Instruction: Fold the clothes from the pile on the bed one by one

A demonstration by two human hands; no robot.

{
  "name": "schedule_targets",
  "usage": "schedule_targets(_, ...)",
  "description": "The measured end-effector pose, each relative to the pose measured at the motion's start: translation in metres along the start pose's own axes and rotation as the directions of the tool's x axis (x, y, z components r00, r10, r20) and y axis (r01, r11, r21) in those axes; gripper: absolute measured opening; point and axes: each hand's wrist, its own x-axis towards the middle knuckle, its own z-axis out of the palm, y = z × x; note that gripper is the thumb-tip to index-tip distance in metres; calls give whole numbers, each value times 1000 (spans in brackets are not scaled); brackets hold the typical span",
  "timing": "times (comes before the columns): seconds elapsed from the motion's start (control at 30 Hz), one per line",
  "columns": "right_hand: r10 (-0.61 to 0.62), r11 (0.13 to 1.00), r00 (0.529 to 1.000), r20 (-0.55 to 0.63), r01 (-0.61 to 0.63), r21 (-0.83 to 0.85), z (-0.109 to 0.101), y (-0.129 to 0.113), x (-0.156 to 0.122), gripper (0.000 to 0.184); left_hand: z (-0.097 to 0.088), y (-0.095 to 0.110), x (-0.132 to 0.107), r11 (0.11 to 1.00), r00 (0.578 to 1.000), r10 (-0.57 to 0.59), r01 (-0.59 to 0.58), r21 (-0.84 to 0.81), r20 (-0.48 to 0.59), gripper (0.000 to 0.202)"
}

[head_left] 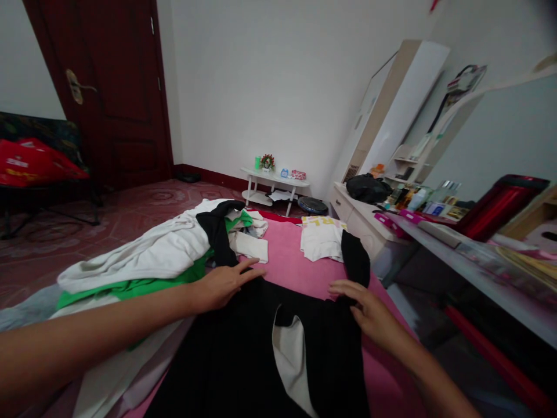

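A black garment (243,354) lies spread in front of me, with a pale grey inner side (290,354) showing through an opening at its middle. My left hand (220,285) rests on its far left edge, fingers stretched out and apart. At the far right edge, my right hand (363,307) has a fold of the black cloth between its thumb and fingers. A black sleeve-like part (355,255) extends beyond that hand. What lies under my left palm is hidden.
A pink sheet (282,244) lies beneath. Piled clothes, white (143,249) and green (174,281), are on the left. Folded white cloths (322,241) (250,247) sit farther off. A cluttered dresser (365,215) and a grey tabletop (478,273) border the right; a small white table (276,177) stands behind.
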Motion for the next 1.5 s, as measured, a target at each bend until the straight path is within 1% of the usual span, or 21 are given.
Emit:
schedule_targets(0.07, 57, 996, 996, 65, -52, -71, 5, 16, 1, 71, 3, -1, 8, 997, 997, 11, -16, 75, 73, 90)
schedule_targets(0.2, 201, 959, 970, 138, -166, -230, 13, 36, -6, 85, 6, -7, 17, 992, 987, 8, -28, 124, 159, 90)
schedule_targets(0.27, 222, 958, 967, 122, -192, -214, 9, 36, -6, 71, 5, -11, 20, 993, 982, 1, -23, 113, 189, 82)
schedule_targets(0.33, 215, 970, 970, 114, -199, -137, 0, 32, -4, 42, 4, -15, 21, 997, 975, 0, -18, 78, 223, 66)
schedule_targets(0.43, 211, 977, 972, -99, -209, 33, -18, 24, -1, 13, 0, -19, 18, 1000, 983, 2, -4, 8, 185, 37)
schedule_targets(0.53, 299, 945, 849, -436, -202, 256, -31, 16, -8, 20, -11, -21, 10, 992, 1000, -1, -2, -130, -22, 22)
schedule_targets(0.6, 385, 895, 803, -455, -205, 397, -36, 13, -16, 22, -26, -23, 1, 953, 986, -49, -2, -303, -161, 19)
schedule_targets(0.67, 431, 843, 856, -287, -268, 466, -40, 11, -26, 18, -47, -25, -11, 842, 980, -127, 25, -539, -153, 23)
schedule_targets(0.73, 397, 833, 918, -6, -357, 422, -45, 9, -33, 14, -71, -29, -23, 684, 989, -141, 131, -718, 46, 25)
schedule_targets(0.8, 312, 864, 908, 280, -394, 314, -53, 9, -33, 11, -95, -32, -31, 594, 949, -50, 279, -755, 312, 27)
schedule_targets(0.87, 268, 894, 861, 432, -389, 221, -63, 9, -20, 9, -114, -37, -26, 582, 884, -9, 384, -717, 467, 30)
schedule_targets(0.93, 330, 888, 885, 329, -410, 210, -72, 9, 7, 10, -127, -45, -3, 557, 893, -156, 433, -709, 422, 32)
schedule_targets(1.0, 435, 870, 900, -36, -410, 273, -77, 11, 44, 19, -131, -55, 35, 548, 881, -444, 411, -729, 162, 33)
schedule_targets(1.03, 445, 881, 858, -257, -367, 298, -77, 13, 63, 29, -129, -59, 55, 593, 827, -562, 378, -711, -29, 34)
schedule_targets(1.1, 418, 905, 787, -454, -316, 286, -68, 19, 94, 55, -116, -66, 92, 726, 716, -626, 392, -565, -308, 43)
schedule_targets(1.13, 401, 914, 773, -492, -305, 266, -61, 23, 102, 64, -105, -67, 105, 781, 706, -599, 413, -468, -378, 50)
schedule_targets(1.17, 383, 923, 777, -499, -304, 235, -50, 28, 105, 68, -92, -67, 113, 813, 727, -571, 437, -383, -381, 57)
schedule_targets(1.27, 258, 961, 836, -484, -275, 37, -11, 47, 82, 60, -44, -57, 110, 865, 839, -477, 396, -308, -263, 59)
schedule_targets(1.37, 138, 966, 896, -421, -216, -144, 26, 63, 28, 47, -6, -37, 77, 969, 968, -216, 196, -152, -129, 54)
schedule_targets(1.43, 153, 964, 912, -381, -223, -148, 40, 67, -8, 43, 3, -21, 47, 1000, 1000, -4, 5, -15, 3, 55)
schedule_targets(1.5, 191, 965, 934, -301, -234, -117, 47, 63, -36, 46, 1, -7, 16, 992, 981, 117, -122, 27, 153, 59)
